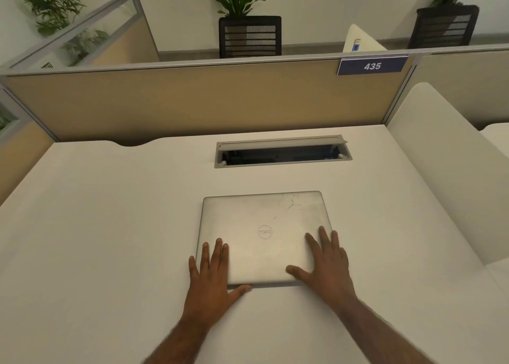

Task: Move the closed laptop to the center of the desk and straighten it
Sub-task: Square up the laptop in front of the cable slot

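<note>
The closed silver laptop (pixel 264 231) lies flat near the middle of the white desk (pixel 110 226), its edges roughly square to the desk's front, its round logo facing up. My left hand (pixel 213 275) covers its near left corner, fingers spread on the lid and thumb along the front edge. My right hand (pixel 326 264) lies flat over the near right corner, fingers and thumb spread on the lid.
An open cable hatch (pixel 282 151) is set into the desk just beyond the laptop. A tan partition (pixel 192 102) with a blue "435" sign (pixel 371 65) closes the back. A white side panel (pixel 440 171) rises on the right. Plants and black chairs stand behind the partition.
</note>
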